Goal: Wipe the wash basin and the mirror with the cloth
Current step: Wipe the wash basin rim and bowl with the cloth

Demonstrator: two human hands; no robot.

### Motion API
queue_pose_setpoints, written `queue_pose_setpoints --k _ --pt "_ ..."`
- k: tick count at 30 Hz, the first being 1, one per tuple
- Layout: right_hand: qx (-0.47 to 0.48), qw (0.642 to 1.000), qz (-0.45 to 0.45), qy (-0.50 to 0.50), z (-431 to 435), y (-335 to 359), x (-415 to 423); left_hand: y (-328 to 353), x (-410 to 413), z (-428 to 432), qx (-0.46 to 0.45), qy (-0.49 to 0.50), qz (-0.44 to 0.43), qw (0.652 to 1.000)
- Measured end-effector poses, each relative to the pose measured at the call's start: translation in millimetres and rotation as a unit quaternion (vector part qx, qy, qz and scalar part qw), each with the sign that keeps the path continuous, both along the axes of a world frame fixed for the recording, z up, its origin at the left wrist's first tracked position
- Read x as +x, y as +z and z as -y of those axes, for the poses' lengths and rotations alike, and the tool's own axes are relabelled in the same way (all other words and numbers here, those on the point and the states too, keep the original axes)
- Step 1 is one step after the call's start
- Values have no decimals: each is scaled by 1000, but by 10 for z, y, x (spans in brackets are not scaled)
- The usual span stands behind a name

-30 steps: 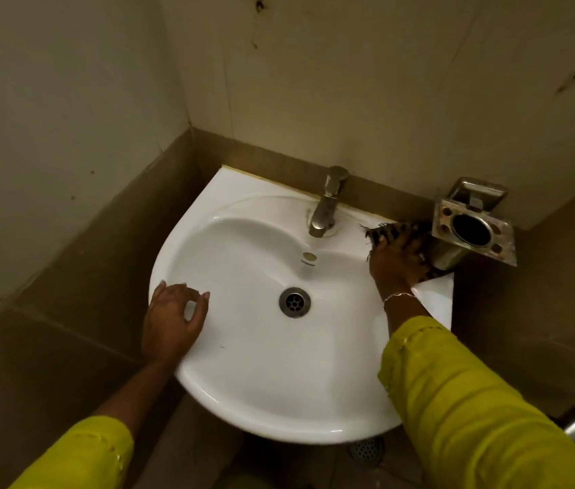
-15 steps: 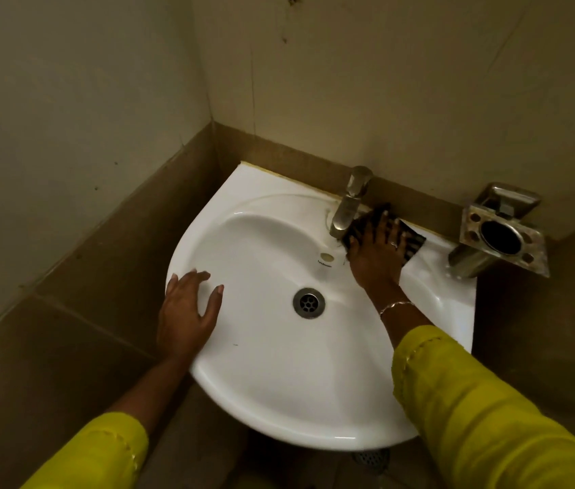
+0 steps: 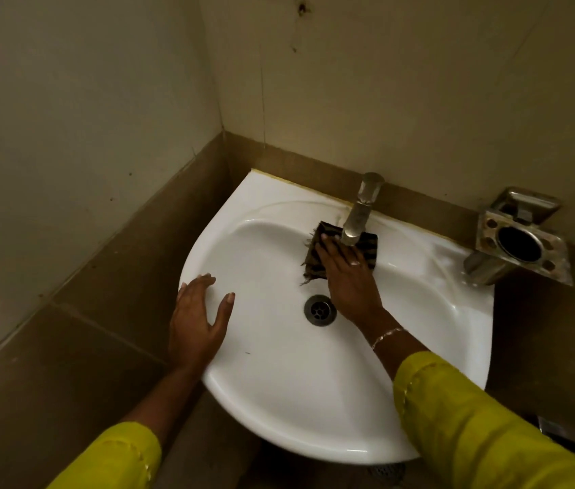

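Plainly, the basin half of the job is in hand. The cloth (image 3: 312, 257), dark, striped and frayed along its left edge, lies flat on the back slope of the basin (image 3: 272, 382), right under the spout of the tap (image 3: 358, 217) and just above the drain (image 3: 319, 309). The right grip (image 3: 349, 277) lies on top of it with fingers stretched out and apart, pressing it to the porcelain rather than clutching it. The fingertips reach the tap, whose spout hides part of the cloth's far edge. The left grip (image 3: 196, 322) rests flat on the basin's left rim, fingers straight and thumb spread inward, holding nothing; it looks like a brace. A metal holder (image 3: 522, 241) sits on the wall just beside the basin's right rear corner, well apart from the cloth.

As I judge it, the wipe is only partway. The cloth sits mid-back, and the left rear ledge, the front of the bowl and the front rim would each want a pass. No mirror is in view, so that half appears not yet begun.

The next move calls for steady downward pressure while sliding the cloth round the tap's foot, without catching the frayed edge on it, then sweeping across the bowl. Under flat fingers alone, the cloth may bunch or slip on the glossy porcelain.
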State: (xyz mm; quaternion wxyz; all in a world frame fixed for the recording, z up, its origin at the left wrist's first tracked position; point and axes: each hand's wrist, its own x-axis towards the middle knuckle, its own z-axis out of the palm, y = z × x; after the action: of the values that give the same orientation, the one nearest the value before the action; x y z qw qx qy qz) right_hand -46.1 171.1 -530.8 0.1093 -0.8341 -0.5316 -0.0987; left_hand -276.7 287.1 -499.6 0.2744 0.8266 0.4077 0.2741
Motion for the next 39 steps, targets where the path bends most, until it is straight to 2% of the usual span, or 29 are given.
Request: queue_pose_setpoints --k 6,11,17,25,28,30,32,35,39 --pt "-87 990 -84 -74 -534 168 75 -38 -15 -17 -6 5 15 1000" --pt "-117 990 -60 -50 -888 243 143 -23 19 -9 -16 8 29 999" --pt "-116 988 -75 -68 -1178 268 6 -1 34 -28 -19 21 43 999" --pt "-95 994 -31 48 -1365 107 -345 -77 10 -36 -17 33 32 999" --pt "-88 992 -47 73 -1462 36 -568 -77 11 -44 -20 40 35 998" --pt "-78 988 -95 93 -1506 -2 -679 -77 5 -55 -20 44 38 998" --pt "-40 969 -208 128 -1524 -25 -745 -81 3 -60 -21 49 37 998" --pt "55 902 -403 148 -1518 -44 -800 -86 14 -63 -21 50 36 998" --pt "156 808 -551 135 -1479 -30 -974 -102 7 -77 -18 52 35 998"
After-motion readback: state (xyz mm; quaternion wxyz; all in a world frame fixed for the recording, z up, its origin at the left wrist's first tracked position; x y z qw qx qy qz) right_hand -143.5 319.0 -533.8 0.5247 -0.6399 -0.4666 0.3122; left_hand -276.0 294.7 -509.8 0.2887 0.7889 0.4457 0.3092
